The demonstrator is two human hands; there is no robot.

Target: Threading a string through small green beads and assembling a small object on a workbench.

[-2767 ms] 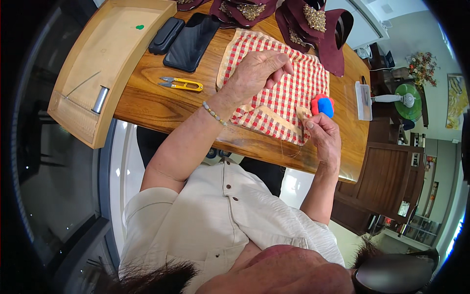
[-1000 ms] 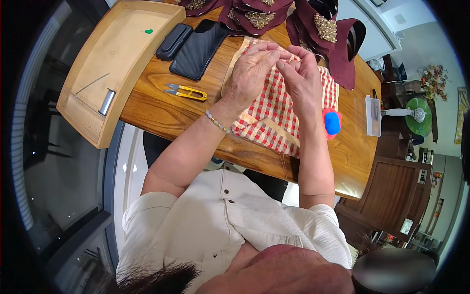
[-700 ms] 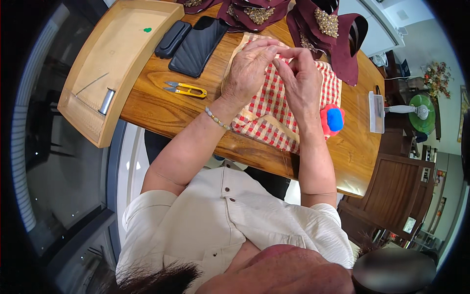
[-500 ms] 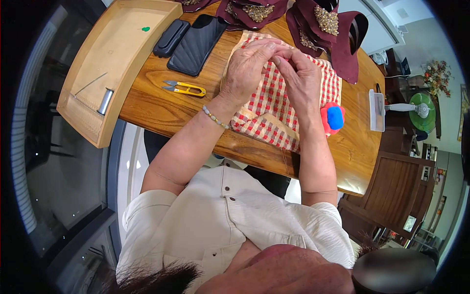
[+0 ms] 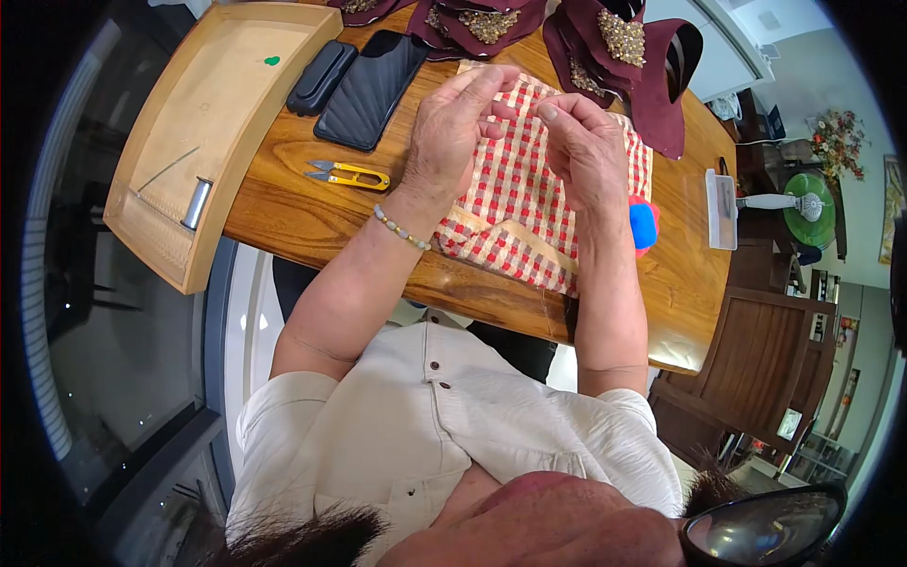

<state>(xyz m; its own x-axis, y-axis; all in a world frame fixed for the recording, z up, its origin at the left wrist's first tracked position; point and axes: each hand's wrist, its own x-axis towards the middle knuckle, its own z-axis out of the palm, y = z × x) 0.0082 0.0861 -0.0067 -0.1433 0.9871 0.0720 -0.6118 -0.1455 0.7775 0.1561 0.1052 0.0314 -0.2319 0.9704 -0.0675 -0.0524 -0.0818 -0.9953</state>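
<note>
My left hand (image 5: 452,128) is raised over a red and cream checked cloth (image 5: 529,203), with its thumb and fingers curled and drawn together. Facing it, my right hand (image 5: 588,149) pinches thumb against forefinger above the same cloth. Whatever the fingertips hold is too fine to make out. A gap separates the two hands. Thin thread-like strands (image 5: 545,307) hang by the cloth's near edge. Left of my left wrist lie yellow thread snips (image 5: 350,176), blades apart. Beside my right forearm sits a small red and blue soft object (image 5: 644,227), partly covered by the arm.
At left stands a shallow wooden tray (image 5: 241,142) holding a metal spool-like cylinder (image 5: 196,203) and a thin rod. A black case (image 5: 322,77) and a dark phone (image 5: 371,92) lie beside it. Maroon beaded fabric pieces (image 5: 658,118) lie far back; a clear box (image 5: 721,210) stands right.
My hands, together over the cloth before, have drawn apart. The left moved slightly left and up; the right shifted a little to the right. The objects on the table stayed put.
</note>
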